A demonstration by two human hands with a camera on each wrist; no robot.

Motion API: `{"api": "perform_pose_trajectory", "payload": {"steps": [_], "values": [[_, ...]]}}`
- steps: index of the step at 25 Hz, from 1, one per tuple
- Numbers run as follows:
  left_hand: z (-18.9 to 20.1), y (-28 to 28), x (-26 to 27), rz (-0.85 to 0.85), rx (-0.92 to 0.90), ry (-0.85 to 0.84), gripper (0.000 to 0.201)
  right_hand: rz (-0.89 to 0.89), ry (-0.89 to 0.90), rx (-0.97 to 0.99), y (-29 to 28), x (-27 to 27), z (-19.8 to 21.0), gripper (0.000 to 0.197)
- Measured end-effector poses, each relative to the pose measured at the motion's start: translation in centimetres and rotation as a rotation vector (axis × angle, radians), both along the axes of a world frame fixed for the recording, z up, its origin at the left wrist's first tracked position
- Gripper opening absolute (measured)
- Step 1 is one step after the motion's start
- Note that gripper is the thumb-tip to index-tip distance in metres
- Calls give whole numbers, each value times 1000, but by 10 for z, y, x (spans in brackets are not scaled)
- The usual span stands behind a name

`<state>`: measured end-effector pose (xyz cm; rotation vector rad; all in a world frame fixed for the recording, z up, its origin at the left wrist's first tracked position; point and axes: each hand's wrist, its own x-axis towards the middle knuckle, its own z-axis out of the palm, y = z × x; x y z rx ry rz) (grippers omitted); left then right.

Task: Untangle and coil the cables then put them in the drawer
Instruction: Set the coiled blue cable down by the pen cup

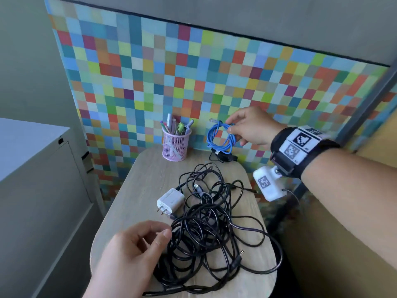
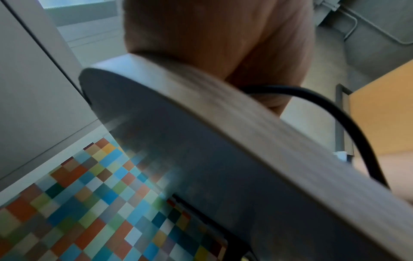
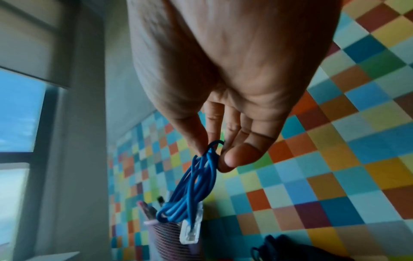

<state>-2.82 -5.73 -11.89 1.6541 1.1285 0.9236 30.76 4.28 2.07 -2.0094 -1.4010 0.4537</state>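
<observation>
A coiled blue cable (image 1: 221, 137) with a clear plug (image 3: 190, 233) hangs in the air at the back of the table. My right hand (image 1: 231, 127) pinches its top between thumb and fingers (image 3: 232, 157). A big tangle of black cables (image 1: 210, 229) covers the middle and front of the small wooden table (image 1: 146, 173). A white wall charger (image 1: 170, 201) lies at the tangle's left edge. My left hand (image 1: 160, 233) hovers at the tangle's front left with loosely curled fingers, holding nothing. A small black coiled cable (image 1: 223, 157) lies under the blue one.
A pink mesh cup of pens (image 1: 176, 145) stands at the table's back left. A grey cabinet (image 1: 32, 168) stands left of the table. A checkered rug (image 1: 193, 72) covers the floor behind it. One black cable (image 2: 335, 113) droops over the table's rim (image 2: 223, 106).
</observation>
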Motion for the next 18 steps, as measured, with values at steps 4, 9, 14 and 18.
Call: {"api": "perform_pose_trajectory", "payload": {"steps": [4, 9, 14, 18], "values": [[-13, 2, 4, 30, 154, 104, 6, -3, 14, -225, 46, 12, -38, 9], [-15, 13, 0, 90, 333, 226, 9, 36, 187, -292, 82, 14, -77, 9], [-9, 10, 6, 138, 311, 209, 12, 103, 150, -251, 86, 11, -76, 22], [-7, 4, 9, 129, 247, 284, 29, 55, 143, -134, 66, 14, -56, 14]]}}
